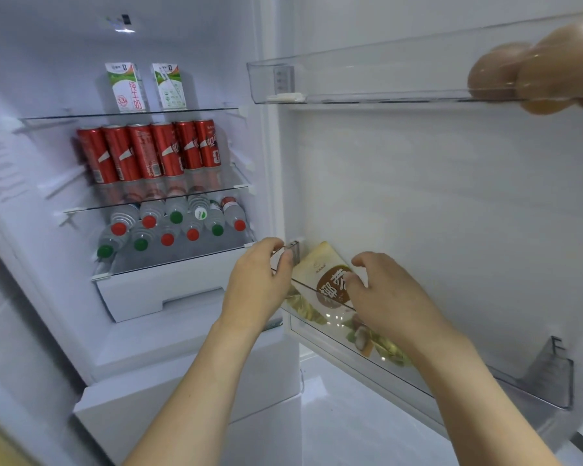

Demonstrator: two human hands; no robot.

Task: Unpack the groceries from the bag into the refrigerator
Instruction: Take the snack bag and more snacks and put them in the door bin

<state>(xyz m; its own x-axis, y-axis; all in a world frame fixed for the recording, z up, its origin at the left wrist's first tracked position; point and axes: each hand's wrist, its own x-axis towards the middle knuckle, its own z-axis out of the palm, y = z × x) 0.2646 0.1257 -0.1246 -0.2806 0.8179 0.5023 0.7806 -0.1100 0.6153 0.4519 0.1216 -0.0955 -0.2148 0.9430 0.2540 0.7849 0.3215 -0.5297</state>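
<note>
Refrigerator interior [169,95]: seen at the left, door open; two milk cartons [145,87] are stood on the top shelf, red cans [148,151] are lined up on the shelf below, and water bottles [172,223] are laid on the third.
Left hand [254,285]: fingers are curled at the near end of the lower door bin [485,375], seemingly touching its rim; nothing is held.
Snack packet [327,280]: the task's thing is stood tilted inside the lower door bin, at the end nearest the hinge.
Right hand [389,295]: loosely curled, fingertips are laid on the packet's front; whether it is pinched cannot be told.
Upper door bin [367,79]: eggs [525,72] are seen at its right end.
Step in hand: the packet is judged to be getting settled in the door.
Next move: both hands would need withdrawing towards the bag, which is out of view.
</note>
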